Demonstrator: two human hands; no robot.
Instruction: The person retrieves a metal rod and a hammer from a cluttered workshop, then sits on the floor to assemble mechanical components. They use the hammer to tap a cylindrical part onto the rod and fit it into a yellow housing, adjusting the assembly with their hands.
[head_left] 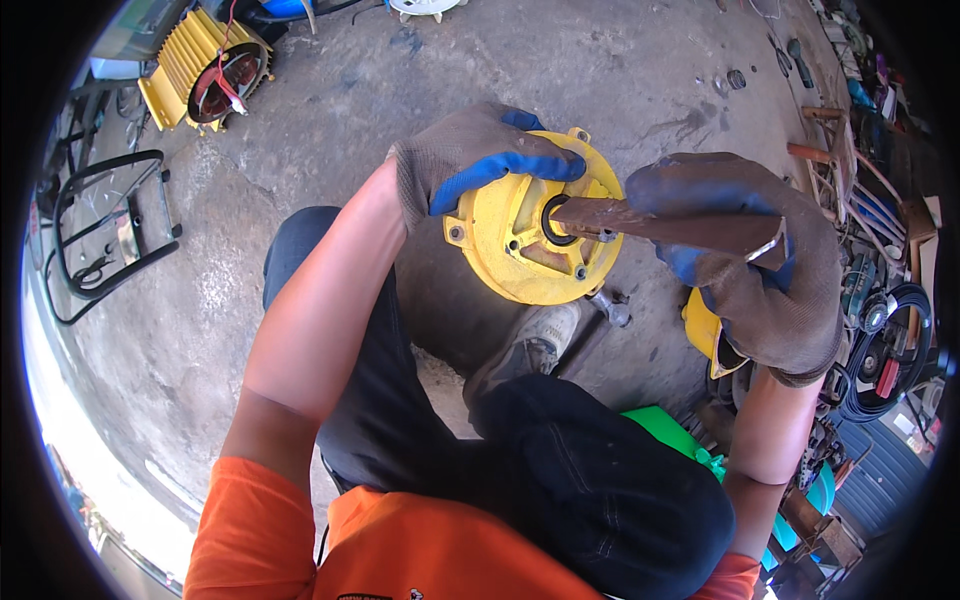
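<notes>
My left hand (475,160), in a grey work glove with blue coating, grips the upper rim of a round yellow motor end cover (490,265). The cover is held above the floor in front of my knees. A dark ring, apparently a bearing or seal, sits in its central hole. My right hand (775,270), gloved the same way, is closed round a flat rusty-brown metal bar (690,224). The bar's narrow end lies over the central hole; whether it touches the ring, I cannot tell. Below the cover, a steel tool head (612,308) shows beside my shoe.
On the concrete floor at far left stands a finned yellow motor housing (200,70). A black tubular frame (110,225) lies at left. Near my right wrist is another yellow part (704,328). Tools, coiled black cable (890,350) and clutter line the right side.
</notes>
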